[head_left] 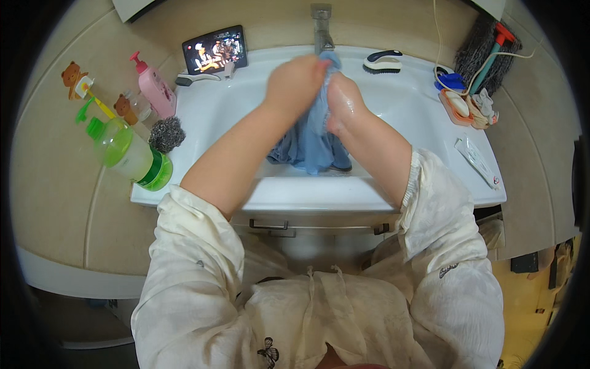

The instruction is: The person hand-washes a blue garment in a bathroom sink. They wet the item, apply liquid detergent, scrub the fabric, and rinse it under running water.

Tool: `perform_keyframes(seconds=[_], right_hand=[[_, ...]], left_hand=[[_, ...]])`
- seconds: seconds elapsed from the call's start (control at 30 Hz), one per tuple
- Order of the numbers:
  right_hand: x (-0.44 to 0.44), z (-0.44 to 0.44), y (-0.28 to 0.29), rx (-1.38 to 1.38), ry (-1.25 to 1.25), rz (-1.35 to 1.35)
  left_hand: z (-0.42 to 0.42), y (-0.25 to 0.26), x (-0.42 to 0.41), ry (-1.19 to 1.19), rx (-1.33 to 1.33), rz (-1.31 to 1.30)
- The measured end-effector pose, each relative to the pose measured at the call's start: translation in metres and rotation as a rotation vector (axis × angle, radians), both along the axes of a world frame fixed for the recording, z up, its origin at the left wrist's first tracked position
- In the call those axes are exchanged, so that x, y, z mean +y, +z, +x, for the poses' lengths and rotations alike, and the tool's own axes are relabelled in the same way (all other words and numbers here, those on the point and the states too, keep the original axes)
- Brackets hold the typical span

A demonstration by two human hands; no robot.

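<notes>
A wet blue cloth garment point(309, 143) hangs from my two hands into the white washbasin point(221, 106), below the metal faucet point(322, 27). My left hand point(297, 78), slightly blurred, grips the upper part of the cloth. On the cloth's other side, my right hand point(343, 101) is wet and closed on it, with its fingers mostly turned out of sight. The lower folds of the fabric rest on the basin's bottom near the front wall.
Left rim: a green pump bottle point(133, 157), a pink pump bottle point(156, 87), a steel wool scrubber point(167, 134), a tablet point(215, 50) and a grey-white brush point(196, 79). Right: a scrub brush point(383, 62), a soap dish point(456, 108), a tube point(477, 161) and a cable point(438, 46).
</notes>
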State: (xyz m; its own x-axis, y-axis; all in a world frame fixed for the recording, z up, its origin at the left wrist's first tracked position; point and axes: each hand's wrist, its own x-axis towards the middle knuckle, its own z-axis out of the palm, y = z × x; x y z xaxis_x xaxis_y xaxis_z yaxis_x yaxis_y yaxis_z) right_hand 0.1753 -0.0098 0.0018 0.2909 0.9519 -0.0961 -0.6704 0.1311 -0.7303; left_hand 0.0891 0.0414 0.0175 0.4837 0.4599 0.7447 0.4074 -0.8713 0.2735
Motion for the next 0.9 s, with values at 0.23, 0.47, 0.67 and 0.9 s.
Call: perform_keyframes(seconds=[0.23, 0.47, 0.67, 0.9], right_hand=[[0.006, 0.02, -0.022, -0.024, -0.1, 0.061], [0.0, 0.006, -0.005, -0.004, -0.075, 0.04], [-0.003, 0.003, 0.003, -0.187, -0.149, -0.03], [-0.002, 0.012, -0.014, 0.317, 0.046, 0.079]], left_hand=[[0.011, -0.004, -0.038, -0.208, 0.157, 0.201], [0.006, -0.009, -0.012, -0.092, 0.068, 0.045], [0.006, -0.001, -0.005, -0.026, 0.015, 0.11], [0.009, -0.003, -0.035, -0.161, 0.167, 0.177]])
